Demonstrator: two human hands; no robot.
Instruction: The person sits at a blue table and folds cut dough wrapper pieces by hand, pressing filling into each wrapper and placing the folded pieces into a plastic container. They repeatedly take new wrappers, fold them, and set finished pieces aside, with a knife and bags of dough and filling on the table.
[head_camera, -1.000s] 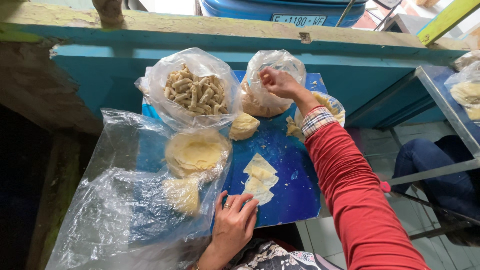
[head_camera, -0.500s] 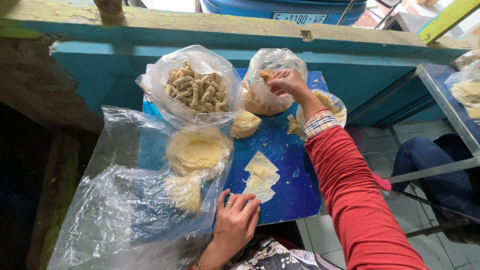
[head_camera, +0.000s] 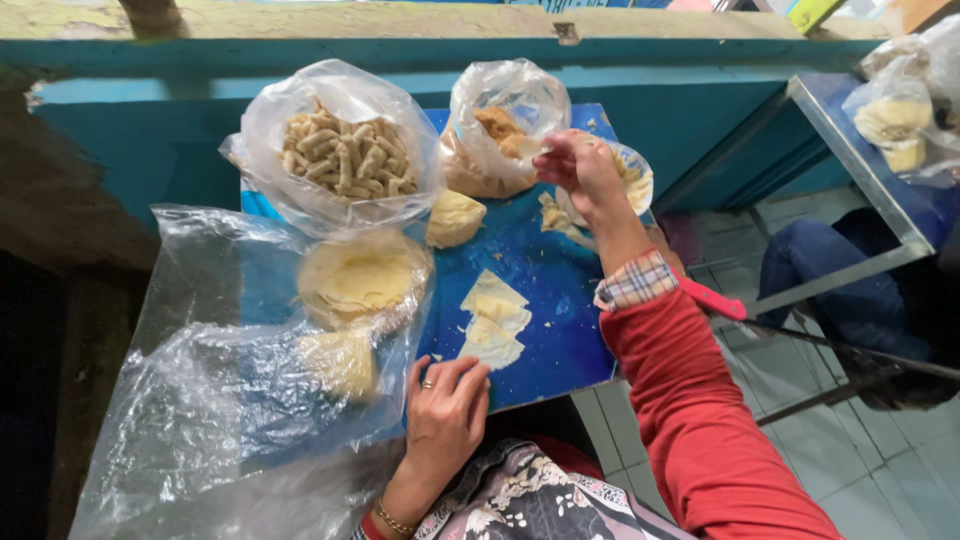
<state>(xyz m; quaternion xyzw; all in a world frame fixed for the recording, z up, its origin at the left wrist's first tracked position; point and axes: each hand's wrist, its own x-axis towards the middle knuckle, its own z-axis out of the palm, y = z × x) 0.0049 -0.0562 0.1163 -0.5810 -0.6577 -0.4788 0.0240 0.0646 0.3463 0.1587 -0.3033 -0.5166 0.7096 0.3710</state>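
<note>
A blue board (head_camera: 560, 260) carries a short row of pale cut dough sheets (head_camera: 492, 320) and a dough lump (head_camera: 455, 215). My left hand (head_camera: 445, 415) lies flat on the board's near edge, just below the sheets, and holds nothing. My right hand (head_camera: 585, 170), in a red sleeve, is raised at the mouth of a clear bag of brown filling (head_camera: 495, 125). Its fingers pinch a small pale thing that looks like a spoon (head_camera: 540, 150). A bag of finished rolled snacks (head_camera: 340, 155) stands at the far left of the board.
A stack of round wrappers (head_camera: 360, 280) lies under a big clear plastic sheet (head_camera: 220, 400) on the left. A teal wooden ledge (head_camera: 400, 50) runs behind. A metal table (head_camera: 880, 170) with bagged dough stands at right, and a seated person's leg (head_camera: 830, 280) shows beneath it.
My right hand has drawn back a little to the right from the filling bag's mouth. My left hand has stayed on the board's edge.
</note>
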